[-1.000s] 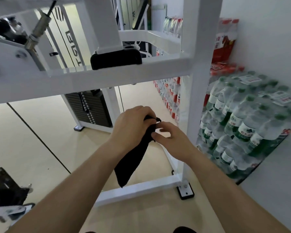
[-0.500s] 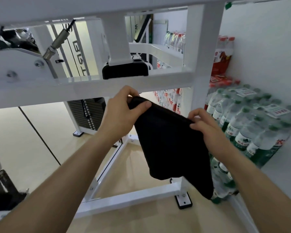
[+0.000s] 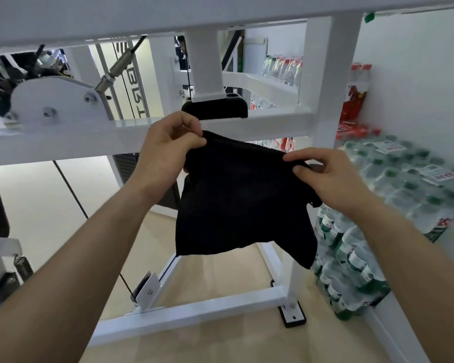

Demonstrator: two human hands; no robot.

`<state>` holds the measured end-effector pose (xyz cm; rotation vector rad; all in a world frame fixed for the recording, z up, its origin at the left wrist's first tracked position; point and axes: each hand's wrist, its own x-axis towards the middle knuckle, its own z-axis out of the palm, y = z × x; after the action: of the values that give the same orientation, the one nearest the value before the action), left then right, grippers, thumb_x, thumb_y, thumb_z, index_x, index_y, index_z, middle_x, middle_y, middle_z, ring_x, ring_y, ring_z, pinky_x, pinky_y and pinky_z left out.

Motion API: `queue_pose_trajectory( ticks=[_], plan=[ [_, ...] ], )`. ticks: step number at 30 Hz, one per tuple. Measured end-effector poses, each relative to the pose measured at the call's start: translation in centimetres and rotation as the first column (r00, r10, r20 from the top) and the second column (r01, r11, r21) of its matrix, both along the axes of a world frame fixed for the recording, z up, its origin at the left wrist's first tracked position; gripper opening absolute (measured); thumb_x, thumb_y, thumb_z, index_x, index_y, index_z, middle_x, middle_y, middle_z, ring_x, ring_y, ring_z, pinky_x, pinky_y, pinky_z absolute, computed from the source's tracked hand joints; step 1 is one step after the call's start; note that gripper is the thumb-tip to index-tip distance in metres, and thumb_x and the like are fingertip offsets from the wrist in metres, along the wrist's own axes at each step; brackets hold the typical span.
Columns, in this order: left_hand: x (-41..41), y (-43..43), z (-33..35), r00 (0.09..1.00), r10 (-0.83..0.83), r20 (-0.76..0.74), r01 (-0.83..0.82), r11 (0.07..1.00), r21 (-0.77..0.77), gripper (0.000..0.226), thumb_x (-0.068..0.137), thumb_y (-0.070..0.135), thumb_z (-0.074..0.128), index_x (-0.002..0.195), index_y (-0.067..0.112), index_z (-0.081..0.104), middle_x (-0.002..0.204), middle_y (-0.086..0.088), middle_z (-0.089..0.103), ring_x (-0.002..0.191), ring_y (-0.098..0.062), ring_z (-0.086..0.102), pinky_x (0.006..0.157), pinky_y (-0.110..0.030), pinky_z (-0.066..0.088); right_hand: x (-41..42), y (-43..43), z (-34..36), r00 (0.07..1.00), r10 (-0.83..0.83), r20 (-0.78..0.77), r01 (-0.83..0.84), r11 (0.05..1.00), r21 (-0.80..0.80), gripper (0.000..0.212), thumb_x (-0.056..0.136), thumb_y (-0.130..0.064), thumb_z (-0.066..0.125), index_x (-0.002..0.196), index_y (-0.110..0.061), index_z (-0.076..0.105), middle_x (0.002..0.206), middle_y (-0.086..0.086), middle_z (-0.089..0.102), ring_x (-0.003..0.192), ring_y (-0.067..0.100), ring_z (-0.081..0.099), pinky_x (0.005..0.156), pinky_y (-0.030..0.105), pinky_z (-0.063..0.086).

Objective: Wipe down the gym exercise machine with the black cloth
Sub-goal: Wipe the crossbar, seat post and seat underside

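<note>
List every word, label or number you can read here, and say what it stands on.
Nothing reads for certain.
Large dark letters on the upright panel behind the machine frame: turned sideways, partly hidden, unreadable.
Print on the green bottle labels: too small.
Red print on the white stickers atop the bottle packs: blurred.
White marks on the red packs: blurred.

Beige floor (image 3: 220,344) carries white machine frame (image 3: 194,310) on black foot plate (image 3: 292,315); bottled-water packs (image 3: 351,271) stacked at right, beside the frame.
</note>
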<state>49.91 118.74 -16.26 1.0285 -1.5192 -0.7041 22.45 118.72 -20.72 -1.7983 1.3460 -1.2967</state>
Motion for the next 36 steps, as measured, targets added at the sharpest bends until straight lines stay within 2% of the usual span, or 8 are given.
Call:
queue_pose_trajectory(
  ticks=[3,7,13,17,20,26,30,36],
  plan=[
    [-0.2,0.3,0.3,0.990,0.119,0.074,-0.113,0.990,-0.081,0.019,0.086,0.002,0.067,0.081,0.020,0.067,0.071,0.011,0.065,0.067,-0.002,0.061,0.061,-0.013,0.048,0.7,-0.1,0.4,0.999,-0.039,-0.006,0.038,0.998,-0.045,0.032,0.094,-0.005,0.062,0.109,-0.030,0.073,0.112,0.000,0.070,0.082,0.014,0.070,0.066,0.020,0.055],
    [0.2,-0.4,0.7,0.943,0.274,0.189,-0.230,0.947,-0.226,0.020,0.090,0.013,0.065,0.095,0.028,0.076,0.092,0.016,0.072,0.091,-0.002,0.067,0.087,-0.024,0.056,1.6,-0.9,1.8,0.983,-0.140,-0.114,0.123,0.981,-0.148,0.042,0.085,-0.021,0.075,0.125,-0.033,0.066,0.125,-0.007,0.057,0.109,0.012,0.063,0.099,0.036,0.052],
    [-2.1,-2.5,2.5,0.813,0.476,0.335,-0.229,0.790,-0.568,0.040,0.095,0.025,0.059,0.133,0.013,0.062,0.123,-0.007,0.064,0.112,-0.020,0.059,0.100,-0.022,0.042,3.4,-3.6,7.2,0.911,-0.320,-0.260,0.220,0.910,-0.351,0.052,0.092,-0.022,0.062,0.143,-0.015,0.052,0.134,0.010,0.044,0.124,0.019,0.048,0.102,0.014,0.026],
    [-3.5,-5.5,1.1,0.376,0.778,0.503,-0.263,0.610,-0.748,0.083,0.081,0.063,0.058,0.145,0.012,0.045,0.137,-0.013,0.052,0.124,-0.036,0.047,0.100,-0.048,0.038,4.3,-7.1,8.4,0.763,-0.340,-0.550,0.127,0.913,-0.388,0.042,0.102,-0.029,0.045,0.136,-0.008,0.055,0.135,0.018,0.042,0.123,0.033,0.047,0.106,0.035,0.037],
    [-3.0,-7.3,-0.8,0.214,0.863,0.458,-0.217,0.499,-0.839,0.076,0.087,0.057,0.055,0.146,0.013,0.041,0.146,-0.013,0.045,0.132,-0.036,0.042,0.105,-0.049,0.032,4.4,-8.5,6.0,0.468,-0.400,-0.788,0.103,0.910,-0.401,0.048,0.104,-0.043,0.031,0.119,-0.012,0.064,0.133,0.016,0.049,0.124,0.038,0.041,0.102,0.046,0.034],
    [-1.6,-9.4,-0.7,0.308,0.944,0.120,-0.049,0.142,-0.989,0.028,0.098,0.015,0.055,0.124,0.012,0.066,0.136,-0.005,0.060,0.128,-0.025,0.042,0.101,-0.042,0.038,4.3,-9.3,4.0,0.489,-0.520,-0.701,0.038,0.815,-0.578,0.034,0.100,-0.031,0.049,0.123,-0.009,0.063,0.133,0.016,0.053,0.120,0.041,0.048,0.096,0.052,0.043],
    [-0.2,-10.0,-0.9,0.439,0.857,0.272,0.206,0.198,-0.958,0.029,0.099,0.009,0.058,0.126,0.011,0.068,0.120,-0.008,0.069,0.114,-0.028,0.058,0.092,-0.042,0.046,5.4,-8.8,3.2,0.605,-0.450,-0.657,-0.003,0.823,-0.568,0.044,0.102,-0.028,0.040,0.137,-0.007,0.055,0.128,0.015,0.063,0.117,0.037,0.058,0.098,0.048,0.047],
    [-1.9,-9.9,-1.8,0.495,0.758,0.425,0.261,0.337,-0.905,0.033,0.097,0.012,0.055,0.127,0.006,0.066,0.126,-0.010,0.068,0.118,-0.030,0.063,0.101,-0.042,0.048,4.1,-9.3,2.6,0.361,-0.572,-0.736,-0.025,0.783,-0.621,0.063,0.101,-0.049,0.029,0.133,-0.001,0.054,0.131,0.015,0.062,0.126,0.032,0.055,0.122,0.046,0.021]
  ],
)
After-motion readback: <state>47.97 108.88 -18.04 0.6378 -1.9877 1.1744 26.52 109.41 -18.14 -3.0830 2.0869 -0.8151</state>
